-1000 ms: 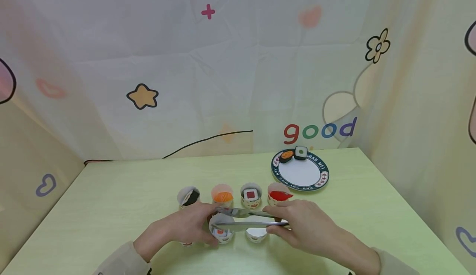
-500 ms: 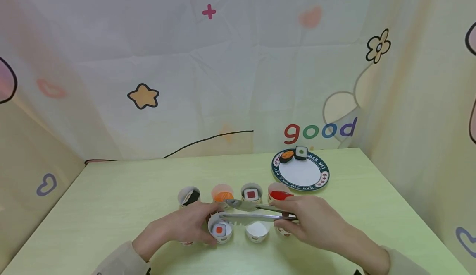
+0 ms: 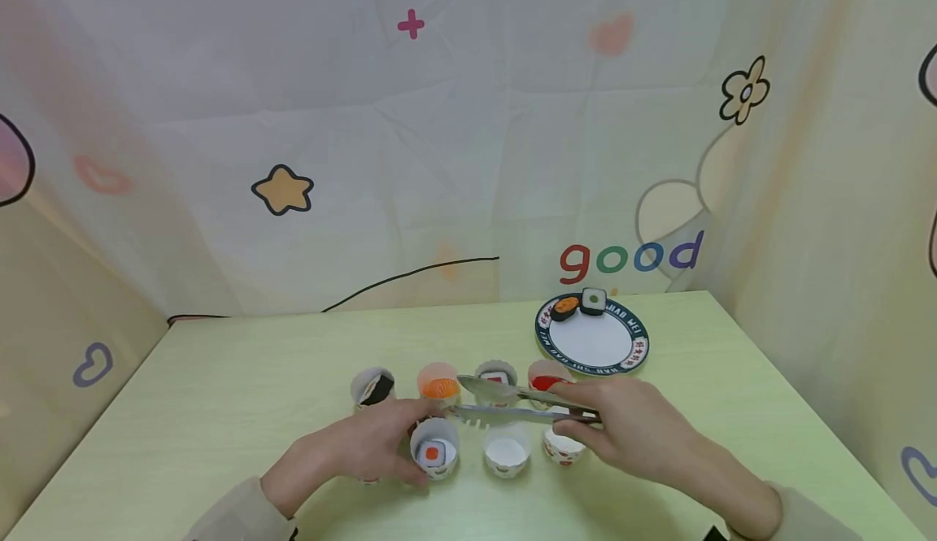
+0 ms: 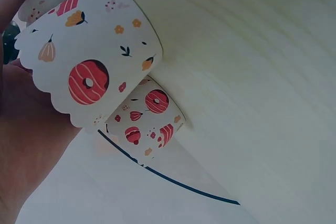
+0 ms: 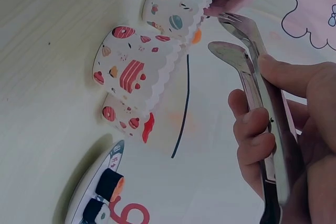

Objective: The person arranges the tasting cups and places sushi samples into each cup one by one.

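My left hand (image 3: 373, 445) grips a paper cup (image 3: 442, 473) from its left side, thumb in front and index finger behind. Inside that cup lies a toy sushi roll (image 3: 432, 454) with an orange centre. A donut-patterned paper cup (image 4: 115, 35) looms beside the palm in the left wrist view. My right hand (image 3: 633, 427) holds metal tongs (image 3: 492, 390), their tips apart over the cups and nothing seen between them. In the right wrist view the tongs (image 5: 281, 129) show one forked tip and one spoon-like tip, with fingers wrapped round the arms.
Behind stand cups with a black-and-white piece (image 3: 376, 390), an orange piece (image 3: 441, 388), a square roll (image 3: 494, 378) and a red piece (image 3: 547, 382). Two front cups show bare white insides (image 3: 507, 450). A blue-rimmed plate (image 3: 593, 338) bears two sushi pieces (image 3: 565, 307).
The right hand has lifted the tongs out of the held cup and moved them back and to the right. The left hand stays on its cup. The toy roll is still in it.
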Available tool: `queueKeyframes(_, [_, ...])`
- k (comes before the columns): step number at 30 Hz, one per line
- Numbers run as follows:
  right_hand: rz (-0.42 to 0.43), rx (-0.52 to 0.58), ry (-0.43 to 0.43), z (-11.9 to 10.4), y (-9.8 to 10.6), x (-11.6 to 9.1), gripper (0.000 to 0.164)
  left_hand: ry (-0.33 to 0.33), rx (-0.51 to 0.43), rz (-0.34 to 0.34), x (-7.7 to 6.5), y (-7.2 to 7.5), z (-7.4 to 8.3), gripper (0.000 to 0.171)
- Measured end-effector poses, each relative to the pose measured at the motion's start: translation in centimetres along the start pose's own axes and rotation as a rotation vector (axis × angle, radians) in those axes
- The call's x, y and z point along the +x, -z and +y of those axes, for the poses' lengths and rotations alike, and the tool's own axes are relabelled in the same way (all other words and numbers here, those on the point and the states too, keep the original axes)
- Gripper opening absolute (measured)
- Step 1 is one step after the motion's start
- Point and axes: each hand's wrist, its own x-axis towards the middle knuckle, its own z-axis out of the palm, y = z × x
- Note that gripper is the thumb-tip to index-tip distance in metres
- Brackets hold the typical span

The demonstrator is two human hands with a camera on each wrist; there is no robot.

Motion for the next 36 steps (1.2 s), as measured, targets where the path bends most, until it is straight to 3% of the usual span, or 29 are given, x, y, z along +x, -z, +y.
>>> queueKeyframes(4, [0.021, -0.023, -0.006, 0.4, 0.3, -0.2, 0.038, -0.022, 0.039, 0.018, 0.1, -0.1, 0.2, 0.062])
queueKeyframes(9, [0.052, -0.058, 0.004, 0.9, 0.5, -0.4, 0.051, 0.000, 0.115, 0.040, 0.2, -0.3, 0.8, 0.067])
queueKeyframes(15, [0.041, -0.062, -0.053, 1.4, 0.8, -0.3, 0.037, 0.012, 0.188, 0.056, 0.4, -0.6, 1.5, 0.070])
queueKeyframes(24, [0.045, -0.089, -0.088, 2.0, 0.9, -0.3, 0.037, 0.017, 0.152, 0.035, 0.9, -0.9, 1.7, 0.067])
queueKeyframes(32, [0.079, -0.099, -0.088, 2.8, 0.8, -0.3, 0.035, -0.006, 0.185, 0.042, 1.7, -1.2, 2.2, 0.065])
queueKeyframes(36, [0.057, -0.076, -0.120, 3.0, 0.9, -0.1, 0.034, -0.008, 0.189, 0.042, 2.0, -1.2, 2.4, 0.065])
